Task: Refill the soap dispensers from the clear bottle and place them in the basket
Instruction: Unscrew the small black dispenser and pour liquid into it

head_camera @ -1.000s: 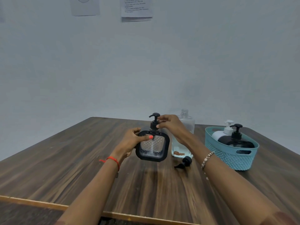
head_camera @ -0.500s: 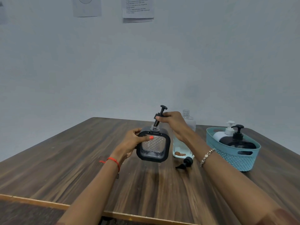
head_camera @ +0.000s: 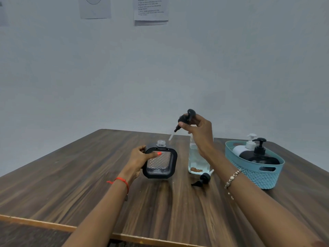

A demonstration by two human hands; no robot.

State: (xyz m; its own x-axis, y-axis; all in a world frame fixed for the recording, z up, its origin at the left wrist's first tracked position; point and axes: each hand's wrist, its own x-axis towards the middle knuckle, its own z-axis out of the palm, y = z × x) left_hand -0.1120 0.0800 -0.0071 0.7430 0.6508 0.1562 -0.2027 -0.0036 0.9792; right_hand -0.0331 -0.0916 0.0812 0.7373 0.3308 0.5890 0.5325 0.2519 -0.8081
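On the dark wooden tabletop (head_camera: pixel 89 175) the left hand (head_camera: pixel 137 159) clasps the upright black-framed clear dispenser (head_camera: pixel 160 164); the right hand (head_camera: pixel 200 130), fingers (head_camera: pixel 188 126) pinching the black pump (head_camera: pixel 186 119), is nearer the clear plastic bottle (head_camera: pixel 195 161).

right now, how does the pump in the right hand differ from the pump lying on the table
The held pump is pinched in the right hand, aloft; the loose pump lies untouched on the table. The held pump hangs tilted, tube downward; the loose pump lies on its side. Both are black.
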